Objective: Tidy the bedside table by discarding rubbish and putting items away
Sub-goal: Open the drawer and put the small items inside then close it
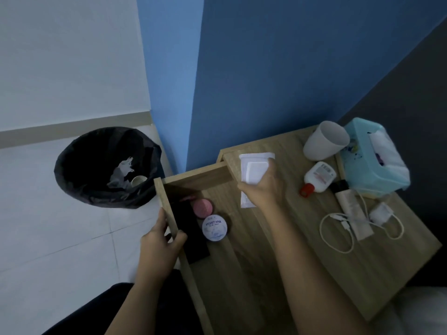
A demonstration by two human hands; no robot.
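My right hand grips a flat white packet at the left edge of the wooden bedside table. My left hand holds the front panel of the open drawer. Inside the drawer lie a pink round tin, a white jar labelled "Moist Hya" and a long black object. On the tabletop stand a white cup and a teal tissue box. A white bottle with a red cap, a beige tube with a black cap and a white charger with cable lie there too.
A bin lined with a black bag stands on the white tiled floor left of the table, with crumpled rubbish inside. A blue wall rises behind the table. White bedding shows at the bottom right.
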